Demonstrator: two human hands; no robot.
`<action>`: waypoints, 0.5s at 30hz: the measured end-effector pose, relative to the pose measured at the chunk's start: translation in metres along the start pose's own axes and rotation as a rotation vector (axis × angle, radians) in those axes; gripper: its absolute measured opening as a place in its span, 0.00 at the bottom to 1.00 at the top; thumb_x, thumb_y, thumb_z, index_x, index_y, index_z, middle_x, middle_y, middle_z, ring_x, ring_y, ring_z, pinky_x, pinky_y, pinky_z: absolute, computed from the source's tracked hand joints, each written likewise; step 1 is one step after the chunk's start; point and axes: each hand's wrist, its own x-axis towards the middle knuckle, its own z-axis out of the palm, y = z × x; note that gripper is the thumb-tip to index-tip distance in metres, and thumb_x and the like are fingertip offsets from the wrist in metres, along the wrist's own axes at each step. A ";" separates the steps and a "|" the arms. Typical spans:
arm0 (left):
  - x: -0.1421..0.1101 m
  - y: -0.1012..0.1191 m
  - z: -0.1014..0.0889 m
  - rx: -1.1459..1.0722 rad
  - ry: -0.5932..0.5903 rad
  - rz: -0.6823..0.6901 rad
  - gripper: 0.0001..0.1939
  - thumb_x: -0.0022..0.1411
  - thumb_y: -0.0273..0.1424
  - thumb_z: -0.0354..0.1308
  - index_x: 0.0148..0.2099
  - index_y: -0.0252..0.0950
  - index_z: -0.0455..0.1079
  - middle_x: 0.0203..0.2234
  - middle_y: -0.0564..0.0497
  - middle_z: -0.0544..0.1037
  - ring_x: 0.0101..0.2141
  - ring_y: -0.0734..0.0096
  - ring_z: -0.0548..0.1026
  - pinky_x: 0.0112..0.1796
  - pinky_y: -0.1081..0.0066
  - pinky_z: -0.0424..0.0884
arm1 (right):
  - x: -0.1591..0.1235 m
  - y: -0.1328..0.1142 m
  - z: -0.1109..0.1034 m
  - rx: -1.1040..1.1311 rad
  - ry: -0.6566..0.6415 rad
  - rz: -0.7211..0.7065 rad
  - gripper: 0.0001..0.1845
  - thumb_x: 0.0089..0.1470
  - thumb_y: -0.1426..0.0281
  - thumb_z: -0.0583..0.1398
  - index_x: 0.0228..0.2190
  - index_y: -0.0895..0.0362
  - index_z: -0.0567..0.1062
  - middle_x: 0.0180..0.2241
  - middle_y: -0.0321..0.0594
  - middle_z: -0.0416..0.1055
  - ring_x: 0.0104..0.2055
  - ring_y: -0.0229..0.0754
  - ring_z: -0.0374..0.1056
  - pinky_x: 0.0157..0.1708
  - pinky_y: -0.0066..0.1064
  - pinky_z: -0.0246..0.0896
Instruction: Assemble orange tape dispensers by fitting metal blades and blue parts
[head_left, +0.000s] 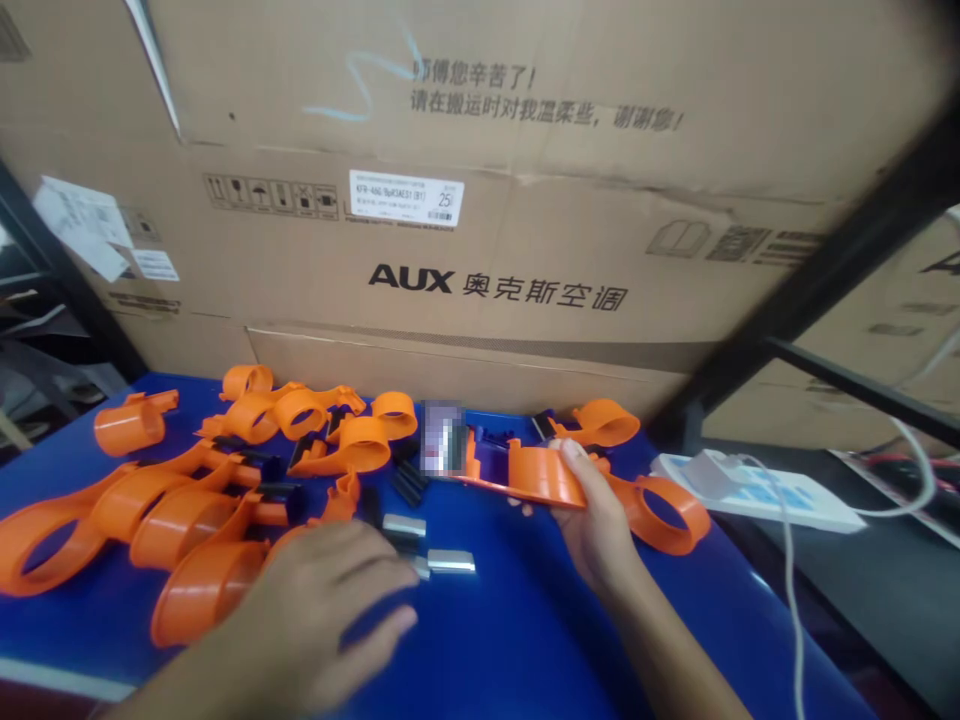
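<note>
My right hand (596, 515) is grasping an orange plastic ring holder (546, 477), with the thumb on the near side of its round part and the fingertips showing below its edge. This ring holder is a little above the blue table (510, 650), in front of the big cardboard box (495, 240) marked AUX. Its long axis goes across my view, from left to right, and sinks slightly toward the right. The ring end is at my thumb, and the flat narrow end with the small upright piece points to my left, beside a blurred patch whose content I cannot tell. My left hand (330, 600) is released and open, palm down, with the fingers loosely bent and the thumb apart from them. Its fingertips are near the silver metal pieces (451, 562); I cannot tell if they touch one of these. On the left part of the table lie many similar orange holders (191, 525), their rings mostly toward the left or toward me, with black pieces (409, 480) among and beside them. Another orange holder (671, 515) lies just to the right of my right hand, and farther right there is a white power strip (795, 495).
</note>
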 end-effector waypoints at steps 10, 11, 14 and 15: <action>-0.066 -0.043 -0.003 0.541 -0.114 -0.208 0.29 0.61 0.42 0.64 0.64 0.46 0.69 0.61 0.40 0.74 0.55 0.40 0.74 0.53 0.42 0.69 | -0.006 0.005 0.015 -0.040 -0.130 0.112 0.17 0.59 0.53 0.64 0.42 0.52 0.74 0.34 0.36 0.73 0.31 0.43 0.74 0.29 0.35 0.75; -0.066 -0.043 0.000 0.557 -0.105 -0.195 0.27 0.61 0.39 0.64 0.63 0.45 0.70 0.59 0.40 0.75 0.54 0.40 0.75 0.53 0.43 0.69 | -0.009 0.003 0.017 -0.016 -0.163 0.151 0.18 0.59 0.53 0.64 0.42 0.52 0.74 0.35 0.38 0.74 0.32 0.45 0.75 0.31 0.37 0.76; -0.063 -0.043 -0.001 0.563 -0.030 -0.153 0.26 0.60 0.36 0.64 0.61 0.44 0.72 0.57 0.39 0.77 0.53 0.40 0.76 0.51 0.45 0.72 | -0.022 -0.004 0.026 0.024 -0.254 0.264 0.18 0.60 0.52 0.63 0.42 0.53 0.74 0.35 0.40 0.77 0.34 0.49 0.78 0.34 0.42 0.77; -0.062 -0.044 -0.004 0.551 0.004 -0.138 0.26 0.60 0.36 0.65 0.60 0.44 0.72 0.57 0.39 0.77 0.52 0.40 0.77 0.50 0.45 0.72 | -0.028 -0.006 0.029 0.014 -0.278 0.294 0.19 0.60 0.52 0.63 0.42 0.53 0.75 0.34 0.40 0.78 0.34 0.49 0.78 0.33 0.42 0.76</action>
